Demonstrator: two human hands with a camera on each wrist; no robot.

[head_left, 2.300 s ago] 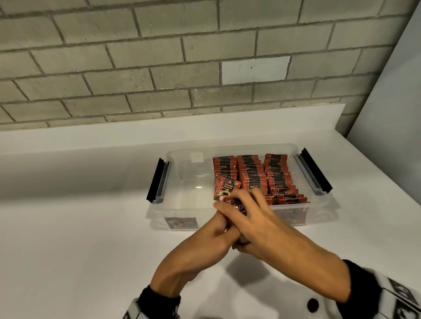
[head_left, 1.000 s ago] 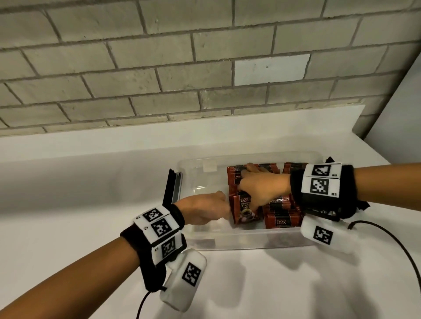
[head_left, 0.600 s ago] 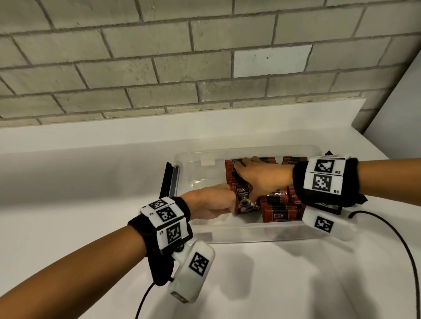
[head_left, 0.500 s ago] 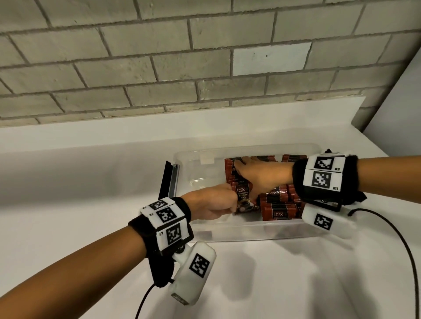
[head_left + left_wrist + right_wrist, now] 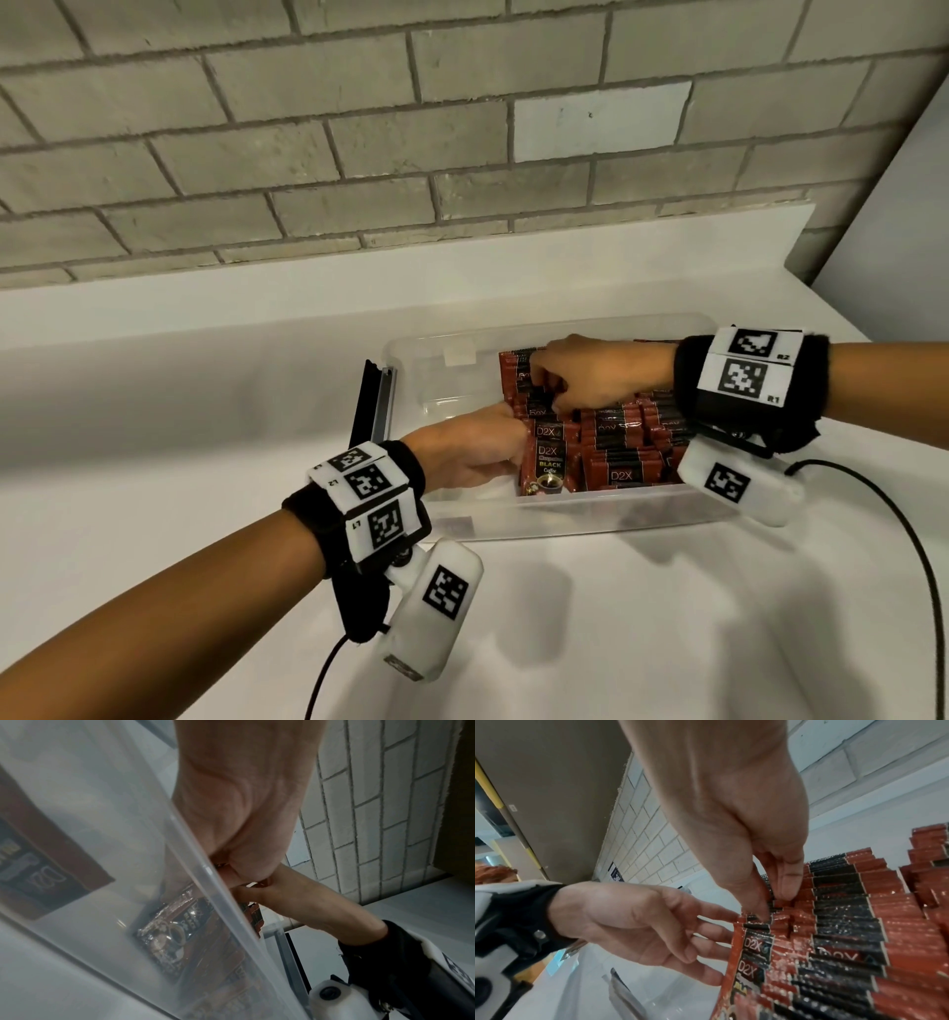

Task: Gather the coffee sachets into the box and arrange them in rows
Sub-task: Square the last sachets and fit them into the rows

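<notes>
Head view: a clear plastic box (image 5: 462, 519) sits on the white bench (image 5: 154, 411); red-and-black coffee sachets (image 5: 621, 452) stand in rows filling its 3 o'clock half. The left hand (image 5: 472, 452) rests against the leftmost row's front sachet.

Left wrist view: through the box wall (image 5: 128, 862), that sachet shows blurred.

Right wrist view: the left hand's straight fingers (image 5: 706, 939) press the row's side; the right hand (image 5: 744, 821) pinches sachet tops between thumb and fingers.
</notes>
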